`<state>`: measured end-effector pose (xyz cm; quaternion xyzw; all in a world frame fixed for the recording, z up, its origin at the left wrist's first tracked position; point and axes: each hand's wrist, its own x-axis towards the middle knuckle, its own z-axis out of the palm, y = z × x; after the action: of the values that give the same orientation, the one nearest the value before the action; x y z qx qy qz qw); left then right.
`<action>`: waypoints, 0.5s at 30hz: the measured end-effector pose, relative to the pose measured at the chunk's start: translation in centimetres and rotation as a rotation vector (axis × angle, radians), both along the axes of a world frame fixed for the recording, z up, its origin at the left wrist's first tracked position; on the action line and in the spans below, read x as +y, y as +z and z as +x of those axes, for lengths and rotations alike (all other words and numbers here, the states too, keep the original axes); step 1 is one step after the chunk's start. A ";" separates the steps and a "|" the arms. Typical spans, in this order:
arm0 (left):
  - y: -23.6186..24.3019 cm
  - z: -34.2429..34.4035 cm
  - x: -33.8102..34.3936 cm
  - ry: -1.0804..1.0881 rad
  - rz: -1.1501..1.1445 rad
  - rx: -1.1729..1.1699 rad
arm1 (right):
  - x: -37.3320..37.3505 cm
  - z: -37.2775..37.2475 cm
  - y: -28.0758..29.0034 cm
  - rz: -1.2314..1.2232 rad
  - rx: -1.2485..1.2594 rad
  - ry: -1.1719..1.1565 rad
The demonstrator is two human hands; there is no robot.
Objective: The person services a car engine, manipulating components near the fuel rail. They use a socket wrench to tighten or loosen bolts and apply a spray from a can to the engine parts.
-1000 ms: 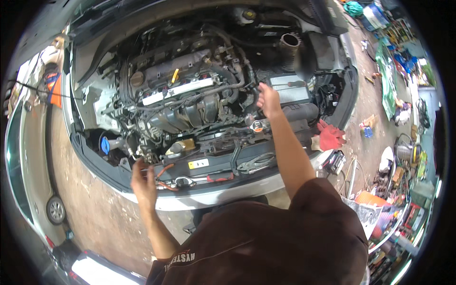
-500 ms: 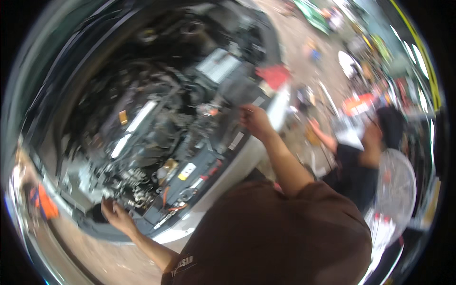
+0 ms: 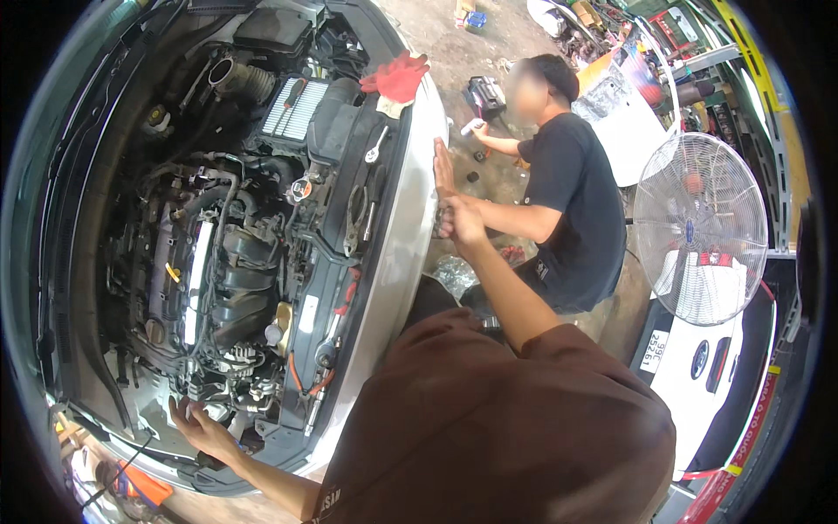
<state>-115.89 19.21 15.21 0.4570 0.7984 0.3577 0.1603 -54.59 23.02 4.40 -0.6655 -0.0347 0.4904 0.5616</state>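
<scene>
My left hand (image 3: 202, 430), fingers apart and empty, is over the near left corner of a car's engine bay, close to hoses and metal parts of the engine (image 3: 236, 293). Past the car's pale front edge (image 3: 397, 236), my right hand (image 3: 464, 220) is closed; a small dark thing may be in its fingers, but I cannot make it out. A co-worker's hand (image 3: 443, 168) touches that edge just beyond it. On the front panel lie a ratchet (image 3: 376, 147), pliers (image 3: 354, 220) and a longer ratchet (image 3: 325, 356). Red gloves (image 3: 394, 77) lie at the far corner.
A screwdriver (image 3: 295, 93) rests on the pleated air filter (image 3: 284, 118). The co-worker (image 3: 580, 175) in black crouches right of the car, a pale object in the other hand. A caged fan (image 3: 701, 227) and a white car panel (image 3: 698, 384) are farther right.
The view has turned and become sharper. My right hand, earlier over the front panel, is now beyond the car's edge. The co-worker now appears nearer the car, one hand against it.
</scene>
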 end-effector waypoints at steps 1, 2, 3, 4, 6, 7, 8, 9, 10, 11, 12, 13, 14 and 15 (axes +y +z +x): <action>0.3 0.4 0.2 -0.005 -0.005 -0.003 | -0.2 0.5 -0.1 -0.008 -0.008 -0.057; 0.5 0.6 0.4 -0.011 -0.011 -0.008 | -0.4 1.1 -0.1 -0.017 -0.017 -0.116; 0.4 0.7 0.5 -0.027 -0.010 -0.048 | -0.5 2.1 -0.1 0.045 -0.020 -0.108; 0.4 1.1 0.7 -0.028 -0.001 -0.050 | -0.4 3.0 0.2 0.053 -0.022 -0.109; 0.3 1.9 0.9 -0.072 0.024 -0.049 | 0.1 5.0 1.1 0.091 -0.014 -0.202; -0.2 2.1 1.1 -0.095 0.060 -0.108 | 0.5 7.5 -0.5 0.061 -0.082 -0.247; 0.0 2.4 1.4 -0.094 0.075 -0.110 | 1.1 8.3 0.3 0.076 -0.083 -0.245; 0.2 3.0 1.7 -0.122 0.063 -0.105 | 1.8 8.9 1.0 0.082 -0.153 -0.241; 0.6 3.8 2.1 -0.150 0.057 -0.100 | 2.6 9.4 2.0 0.089 -0.226 -0.238; 1.3 4.9 2.6 -0.190 0.043 -0.119 | 3.5 10.3 3.2 0.084 -0.296 -0.237; 1.8 6.3 3.2 -0.197 0.054 -0.169 | 4.6 11.1 4.5 0.096 -0.360 -0.224; 1.7 7.2 3.7 -0.247 0.079 -0.200 | 5.6 11.4 6.0 0.111 -0.421 -0.206; 2.2 8.5 4.3 -0.295 0.097 -0.228 | 6.5 11.4 7.4 0.129 -0.474 -0.175; 2.9 10.1 4.6 -0.318 0.072 -0.287 | 7.9 11.3 8.5 0.155 -0.523 -0.140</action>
<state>-105.77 23.84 18.06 0.5269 0.6722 0.4176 0.3101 -43.27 30.88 12.89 -0.7254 -0.1697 0.2579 0.6152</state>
